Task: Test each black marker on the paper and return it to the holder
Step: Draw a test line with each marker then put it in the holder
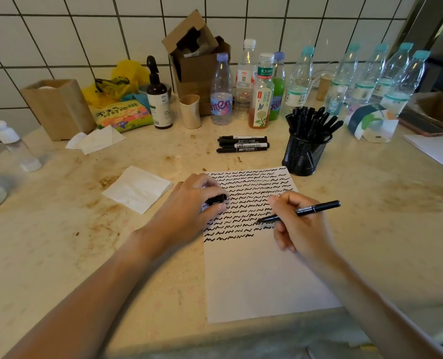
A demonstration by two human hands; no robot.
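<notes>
- Black marker (302,210), uncapped, lies slanted in the right hand (299,225), its tip touching the paper (262,275) at the right end of a row of squiggles; its back end points away to the right.
- The right hand has its fingers curled round the marker's barrel in a writing grip, the heel of the hand resting on the paper.
- The left hand (189,207) rests on the paper's left edge, fingers bent round the cap (216,199), pinching it.
- The paper's upper half is covered in rows of black wavy lines; its lower half is bare.
- The mesh holder (303,156), full of black markers, stands just beyond the paper's top right corner.
- Three loose markers (242,144) lie side by side beyond the paper's top edge, left of the holder.
- A folded napkin (137,189) lies left of the paper, near the left hand.
- Plastic bottles (300,76) stand in a row well beyond the paper, along the tiled wall.
</notes>
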